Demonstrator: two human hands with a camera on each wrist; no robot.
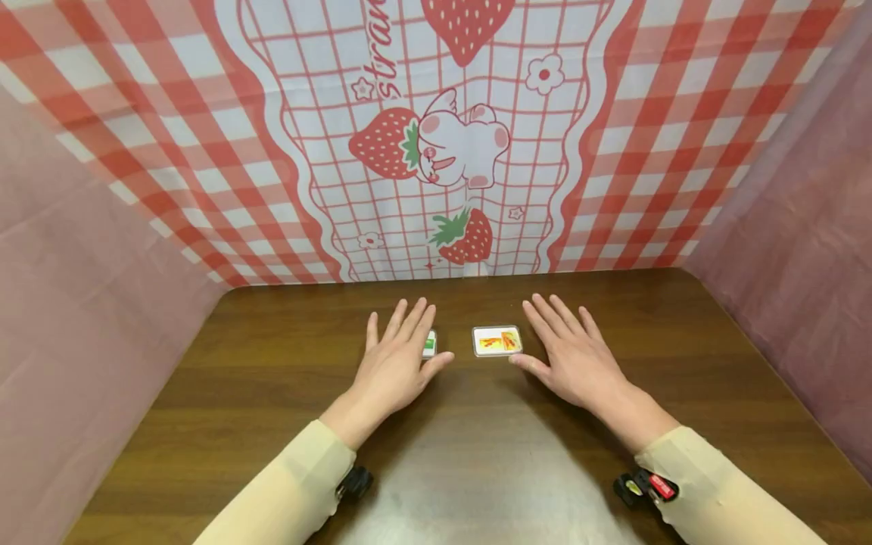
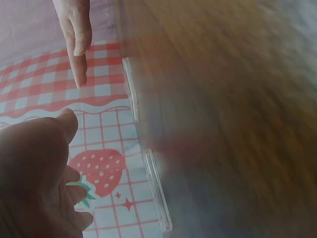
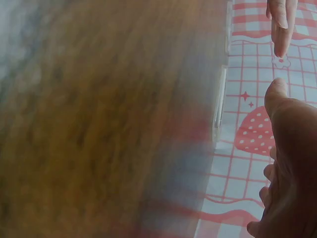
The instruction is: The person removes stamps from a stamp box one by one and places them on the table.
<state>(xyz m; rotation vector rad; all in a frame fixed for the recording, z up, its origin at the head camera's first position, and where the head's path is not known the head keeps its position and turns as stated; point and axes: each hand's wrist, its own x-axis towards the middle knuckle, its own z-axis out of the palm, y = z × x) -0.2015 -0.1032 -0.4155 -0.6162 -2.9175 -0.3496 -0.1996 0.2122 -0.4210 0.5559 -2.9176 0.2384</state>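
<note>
L hand: palm down, raised over table, fingers straight & fanned, thumb out twd centre. R hand: same pose mirrored, index-side twd centre, thumb tip seen over near R corner of orange card. Hands apart, nothing gripped; wrist views show gap betw. each hand & tabletop. Green card flat on table beneath L hand, mostly hidden. Orange card flat, betw. hands, apart from green card. Forearms angle inward from near side; pale L sleeve, R sleeve. Behind table: strawberry-print cloth.
</note>
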